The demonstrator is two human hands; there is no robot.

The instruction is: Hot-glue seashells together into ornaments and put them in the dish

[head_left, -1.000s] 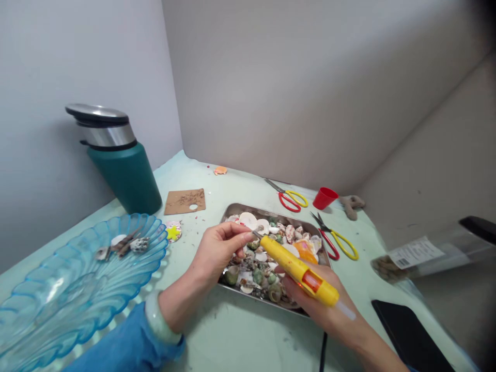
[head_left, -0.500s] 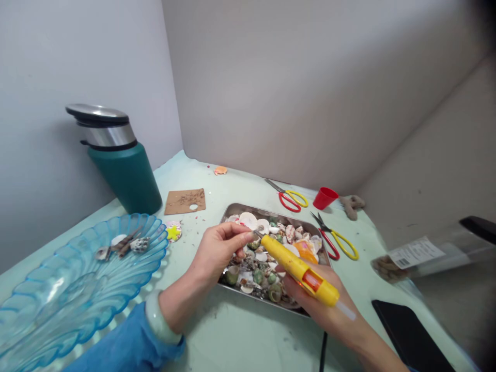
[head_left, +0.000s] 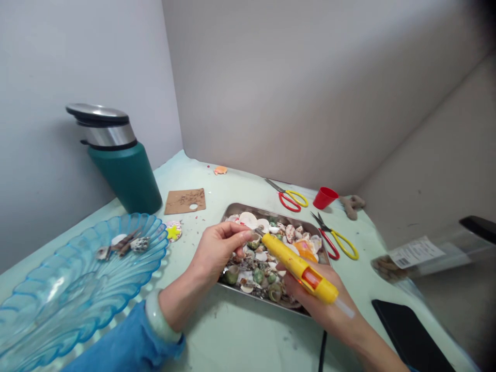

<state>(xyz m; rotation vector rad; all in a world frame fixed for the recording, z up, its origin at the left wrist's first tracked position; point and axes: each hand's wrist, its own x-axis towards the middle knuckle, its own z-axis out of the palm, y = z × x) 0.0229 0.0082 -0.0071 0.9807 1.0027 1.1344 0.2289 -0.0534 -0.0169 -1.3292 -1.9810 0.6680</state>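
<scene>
Head view, hands first. Item: my left hand [head_left: 217,248], over the near left part of the metal tray [head_left: 279,216], thumb and forefinger pinched together, other fingers curled; whether anything small sits between the tips, I cannot tell. Item: my right hand [head_left: 315,307], over the tray's near right corner, wrapped round a yellow glue gun [head_left: 289,258], a pale glue stick [head_left: 344,308] projecting from its rear. The gun slants above the tray, nozzle at my left fingertips; I judge it is so held to bring the nozzle within fine control of the pinch.

Containers. Tray: shells [head_left: 258,276], white, green and speckled, heaped loose, with an orange piece [head_left: 305,250] at the right; set directly below my hands, probably for easy reach. Blue scalloped dish [head_left: 77,305], left of the tray: a spiky speckled shell [head_left: 139,244], brown pointed pieces [head_left: 124,245] and pale ones, apparently set apart from the heap. Clear bag [head_left: 437,258], right of the tray: brown pieces [head_left: 389,268] at its end. Red cup [head_left: 324,198], beyond the tray's far right corner: tilted, contents hidden. Green bottle [head_left: 124,170], beyond the tray to the left: lidded, contents unseen.

Remainder, on the tabletop [head_left: 240,336]: two scissors, one pair [head_left: 290,199] behind the tray, another [head_left: 339,243] just right of it; brown card [head_left: 182,200] and star-marked disc [head_left: 174,231], left of it.
</scene>
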